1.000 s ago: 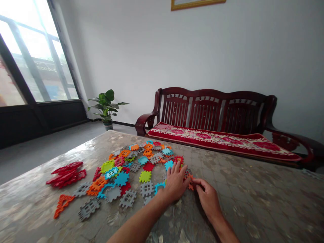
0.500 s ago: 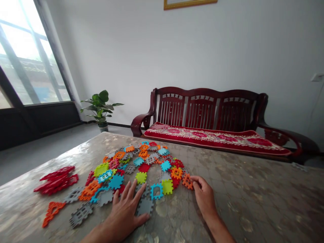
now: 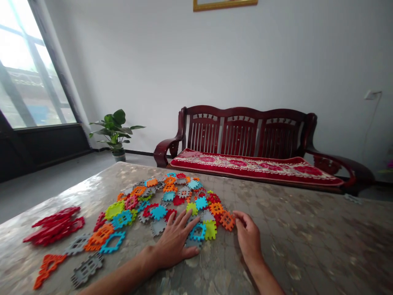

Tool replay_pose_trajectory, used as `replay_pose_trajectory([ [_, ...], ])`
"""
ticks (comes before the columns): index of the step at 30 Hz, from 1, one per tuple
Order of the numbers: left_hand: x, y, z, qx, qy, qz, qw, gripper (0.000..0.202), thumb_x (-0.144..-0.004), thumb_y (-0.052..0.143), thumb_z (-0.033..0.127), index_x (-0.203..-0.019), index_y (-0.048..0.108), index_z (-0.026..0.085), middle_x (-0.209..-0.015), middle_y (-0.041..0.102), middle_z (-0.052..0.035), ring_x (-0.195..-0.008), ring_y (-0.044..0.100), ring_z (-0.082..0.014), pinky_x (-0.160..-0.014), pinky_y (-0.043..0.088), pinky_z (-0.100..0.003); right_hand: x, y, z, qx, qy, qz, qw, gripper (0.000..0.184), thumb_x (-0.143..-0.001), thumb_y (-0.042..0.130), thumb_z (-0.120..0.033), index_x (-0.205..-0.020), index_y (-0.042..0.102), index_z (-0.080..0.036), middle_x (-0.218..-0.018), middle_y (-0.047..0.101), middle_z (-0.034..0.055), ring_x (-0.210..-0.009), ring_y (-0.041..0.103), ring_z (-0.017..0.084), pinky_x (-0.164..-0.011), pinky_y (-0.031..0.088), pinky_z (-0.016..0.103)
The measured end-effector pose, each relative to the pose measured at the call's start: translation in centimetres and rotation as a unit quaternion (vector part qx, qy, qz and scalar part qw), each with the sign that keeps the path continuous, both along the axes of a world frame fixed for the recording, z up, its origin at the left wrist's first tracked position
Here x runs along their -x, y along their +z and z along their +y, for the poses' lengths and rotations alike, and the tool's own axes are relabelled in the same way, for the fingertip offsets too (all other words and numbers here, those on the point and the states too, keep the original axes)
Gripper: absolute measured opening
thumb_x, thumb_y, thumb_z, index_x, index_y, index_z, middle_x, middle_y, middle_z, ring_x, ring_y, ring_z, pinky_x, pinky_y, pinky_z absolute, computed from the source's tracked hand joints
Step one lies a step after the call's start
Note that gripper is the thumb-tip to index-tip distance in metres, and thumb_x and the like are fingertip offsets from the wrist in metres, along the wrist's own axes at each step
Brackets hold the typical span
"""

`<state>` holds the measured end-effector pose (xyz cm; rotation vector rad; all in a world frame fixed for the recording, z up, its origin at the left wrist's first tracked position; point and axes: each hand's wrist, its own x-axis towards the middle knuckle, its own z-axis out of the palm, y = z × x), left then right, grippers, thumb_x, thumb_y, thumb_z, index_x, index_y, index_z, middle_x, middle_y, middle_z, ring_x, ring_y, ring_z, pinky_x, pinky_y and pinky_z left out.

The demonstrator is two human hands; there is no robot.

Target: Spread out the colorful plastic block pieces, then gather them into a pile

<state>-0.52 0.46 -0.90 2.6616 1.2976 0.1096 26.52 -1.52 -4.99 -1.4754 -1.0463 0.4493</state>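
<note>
My left hand (image 3: 176, 241) lies flat with its fingers spread over several plastic interlocking tiles. Beneath its palm and thumb a grey tile (image 3: 193, 242) is partly hidden. Around its fingertips are a yellow-green tile (image 3: 192, 208), a blue frame tile (image 3: 198, 232) and a grey tile (image 3: 158, 228). My right hand (image 3: 248, 237) is closed, thumb and fingers together at the right edge of an orange window tile (image 3: 227, 220). That tile lies against another orange tile (image 3: 216, 208). A yellow-green square (image 3: 210, 230) sits between the hands.
Many mixed-colour tiles spread toward the back of the patterned table (image 3: 291, 241). At left are a pile of red pieces (image 3: 55, 225), an orange triangle (image 3: 49, 268) and a grey window tile (image 3: 87, 269). Behind stand a wooden sofa (image 3: 239, 131) and a potted plant (image 3: 116, 131).
My left hand has slid to the right, and the tiles under and around it have shifted right with it. My right hand stays by the orange window tile. The view has turned slightly.
</note>
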Motion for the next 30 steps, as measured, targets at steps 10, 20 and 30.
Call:
replay_pose_trajectory([
  [10,-5.7,-0.4,1.5,0.015,-0.078,-0.032,0.996,0.086,-0.08,0.055,0.069,-0.153,0.029,0.033,-0.162,0.025,-0.011,-0.148,0.021,-0.0366,-0.117,0.015,-0.063,-2.0,-0.5,0.4,-0.007,-0.044,0.023,0.999,0.035,-0.077,0.052,-0.041,-0.096,0.071,-0.018,-0.101,0.074,0.01,-0.095,0.067,0.025,-0.086,0.052,0.036],
  [20,-9.8,0.4,3.9,-0.062,-0.14,-0.138,0.979,0.049,-0.093,0.049,0.047,-0.139,0.051,0.029,-0.136,0.06,-0.0045,-0.123,0.053,-0.0234,-0.11,0.036,-0.04,-3.3,-0.9,0.6,-0.019,-0.089,-0.012,0.996,0.036,-0.08,0.047,-0.038,-0.101,0.069,-0.019,-0.105,0.072,0.0089,-0.1,0.064,0.026,-0.093,0.047,0.039],
  [30,-13.9,-0.9,10.8,-0.094,0.016,-0.051,0.994,0.065,-0.093,0.032,0.066,-0.14,0.052,0.025,-0.148,0.049,-0.0108,-0.144,0.031,-0.0337,-0.118,0.019,-0.055,-2.6,-0.7,0.5,0.025,-0.086,-0.176,0.98,0.048,-0.082,0.048,-0.046,-0.118,0.068,-0.021,-0.13,0.063,0.01,-0.122,0.051,0.03,-0.108,0.032,0.046],
])
